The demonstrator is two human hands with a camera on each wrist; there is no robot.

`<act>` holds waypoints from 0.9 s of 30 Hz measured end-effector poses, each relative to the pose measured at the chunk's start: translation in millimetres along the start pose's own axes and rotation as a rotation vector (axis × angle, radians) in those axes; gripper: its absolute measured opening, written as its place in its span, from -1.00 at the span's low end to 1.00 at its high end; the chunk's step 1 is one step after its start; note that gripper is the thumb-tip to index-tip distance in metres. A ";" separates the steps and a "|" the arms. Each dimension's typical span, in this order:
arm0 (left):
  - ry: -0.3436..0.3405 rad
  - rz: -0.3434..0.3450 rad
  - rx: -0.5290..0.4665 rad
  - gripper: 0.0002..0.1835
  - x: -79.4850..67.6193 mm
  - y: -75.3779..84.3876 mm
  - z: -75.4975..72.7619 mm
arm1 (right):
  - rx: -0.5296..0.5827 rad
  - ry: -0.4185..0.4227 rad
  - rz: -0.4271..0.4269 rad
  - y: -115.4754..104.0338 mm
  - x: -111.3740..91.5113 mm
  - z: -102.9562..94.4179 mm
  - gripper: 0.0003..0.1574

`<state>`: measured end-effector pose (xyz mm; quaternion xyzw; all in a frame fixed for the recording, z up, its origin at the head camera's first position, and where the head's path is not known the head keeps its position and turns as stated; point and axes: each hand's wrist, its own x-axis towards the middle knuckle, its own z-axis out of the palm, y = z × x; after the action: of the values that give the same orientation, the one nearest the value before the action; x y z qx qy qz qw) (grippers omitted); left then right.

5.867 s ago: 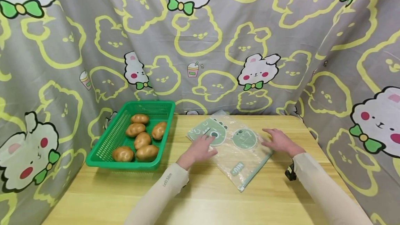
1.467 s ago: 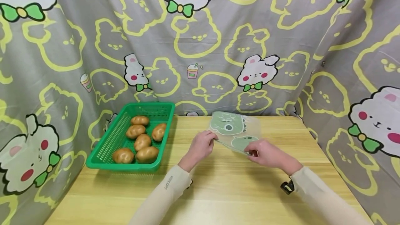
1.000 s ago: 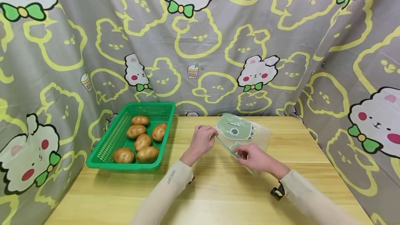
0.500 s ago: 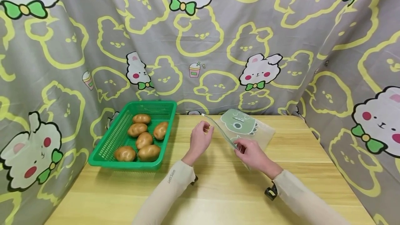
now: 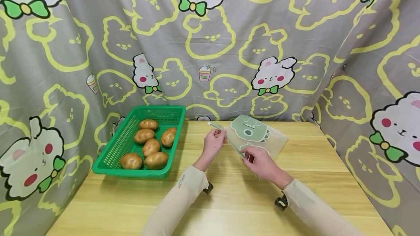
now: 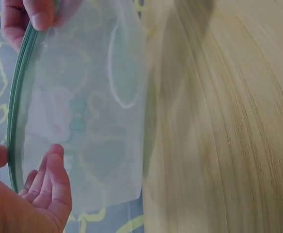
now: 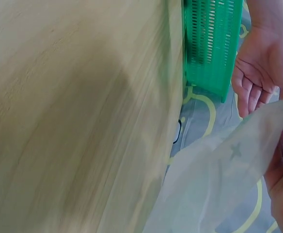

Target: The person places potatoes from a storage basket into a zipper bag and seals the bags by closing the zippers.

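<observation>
Two hands — left hand (image 5: 214,143), right hand (image 5: 259,161) — pinch the zip bag (image 5: 254,136) by its top edge.

Six potatoes (image 5: 151,146) lie in one green basket (image 5: 113,148), which stands along the left edge of the one wooden table (image 5: 210,207); three potatoes sit toward the basket's far end, one in the middle, two at its near end; one clear zip bag (image 5: 259,137) is held up over the far right part of the table, printed with two green cartoon figures (image 5: 250,129); two hands are in view, one left hand (image 5: 214,144) and one right hand (image 5: 259,159), each on the bag's zip edge; two pale sleeves (image 5: 177,199) cover the forearms.
</observation>
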<state>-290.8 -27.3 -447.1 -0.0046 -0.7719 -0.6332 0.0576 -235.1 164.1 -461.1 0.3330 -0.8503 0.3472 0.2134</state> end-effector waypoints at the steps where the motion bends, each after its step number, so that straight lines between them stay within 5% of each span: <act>1: 0.001 -0.004 -0.007 -0.72 0.4 0.5 0.1 | -0.001 -0.002 0.001 -0.3 0.1 0.4 -0.75; 9: -0.016 -0.058 -0.173 -0.80 2.1 7.5 -0.8 | 0.157 -0.125 0.176 -8.7 6.5 -0.8 -0.78; 21: -0.098 -0.103 -0.197 -0.81 8.7 13.4 -1.3 | 0.292 -0.261 0.551 -18.7 29.2 -1.6 -0.75; 27: -0.123 -0.104 -0.216 -0.82 9.0 12.4 4.1 | 0.284 -0.270 0.592 -19.1 41.2 -0.6 -0.80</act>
<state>-299.1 -21.4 -434.9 -0.0095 -0.7005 -0.7132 -0.0236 -249.6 137.1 -427.6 0.1416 -0.8736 0.4618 -0.0594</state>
